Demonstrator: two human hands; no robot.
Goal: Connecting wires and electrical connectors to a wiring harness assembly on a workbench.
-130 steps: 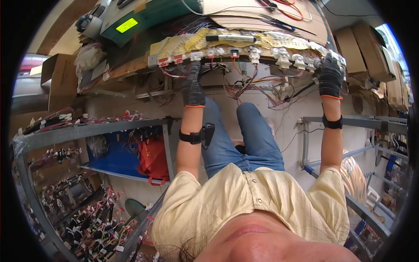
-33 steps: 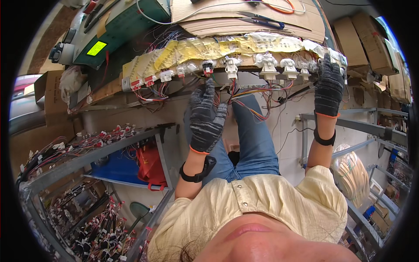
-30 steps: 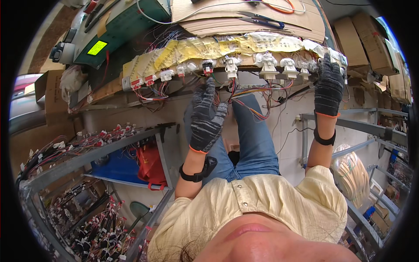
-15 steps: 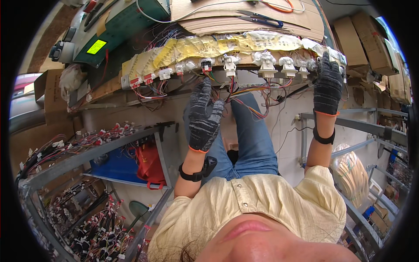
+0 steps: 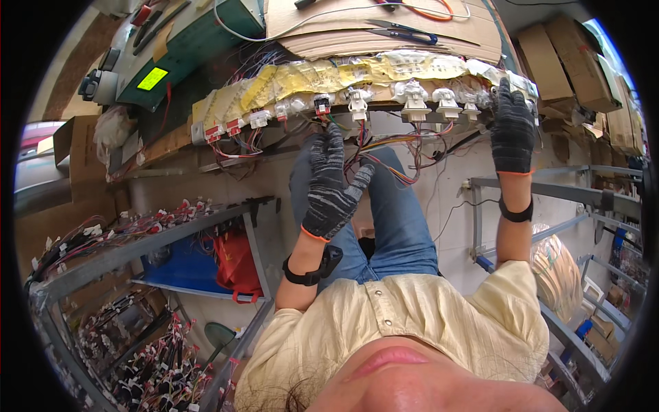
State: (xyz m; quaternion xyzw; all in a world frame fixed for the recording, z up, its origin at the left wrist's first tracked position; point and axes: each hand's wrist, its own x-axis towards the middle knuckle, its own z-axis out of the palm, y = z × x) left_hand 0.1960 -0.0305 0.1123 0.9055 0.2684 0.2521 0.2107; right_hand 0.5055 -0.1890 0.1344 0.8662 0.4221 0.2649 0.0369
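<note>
A long board [image 5: 274, 89] wrapped in yellow and clear tape carries a row of plug connectors, with coloured wires [image 5: 395, 147] hanging below. My left hand [image 5: 333, 182], in a black-and-grey knit glove, is open, its fingers stretched up and its thumb spread. Its fingertips reach the wires under a black-and-red connector [image 5: 322, 105]; whether they touch is unclear. At the board's right end is my right hand [image 5: 513, 134], gloved alike, with fingers extended against the taped edge. White connectors [image 5: 414, 103] sit between the two hands.
Behind the board stands a green box with a lit display [image 5: 152, 78]; scissors [image 5: 401, 31] lie on cardboard. At left, a metal rack [image 5: 137, 240] bears wire harnesses, with a red bag [image 5: 237, 264] beside it. Another metal frame [image 5: 563, 191] and cardboard boxes [image 5: 583, 62] are at right.
My left hand has dropped slightly and moved right, its thumb spreading away from the fingers. My right hand has moved slightly up and left along the board's right end.
</note>
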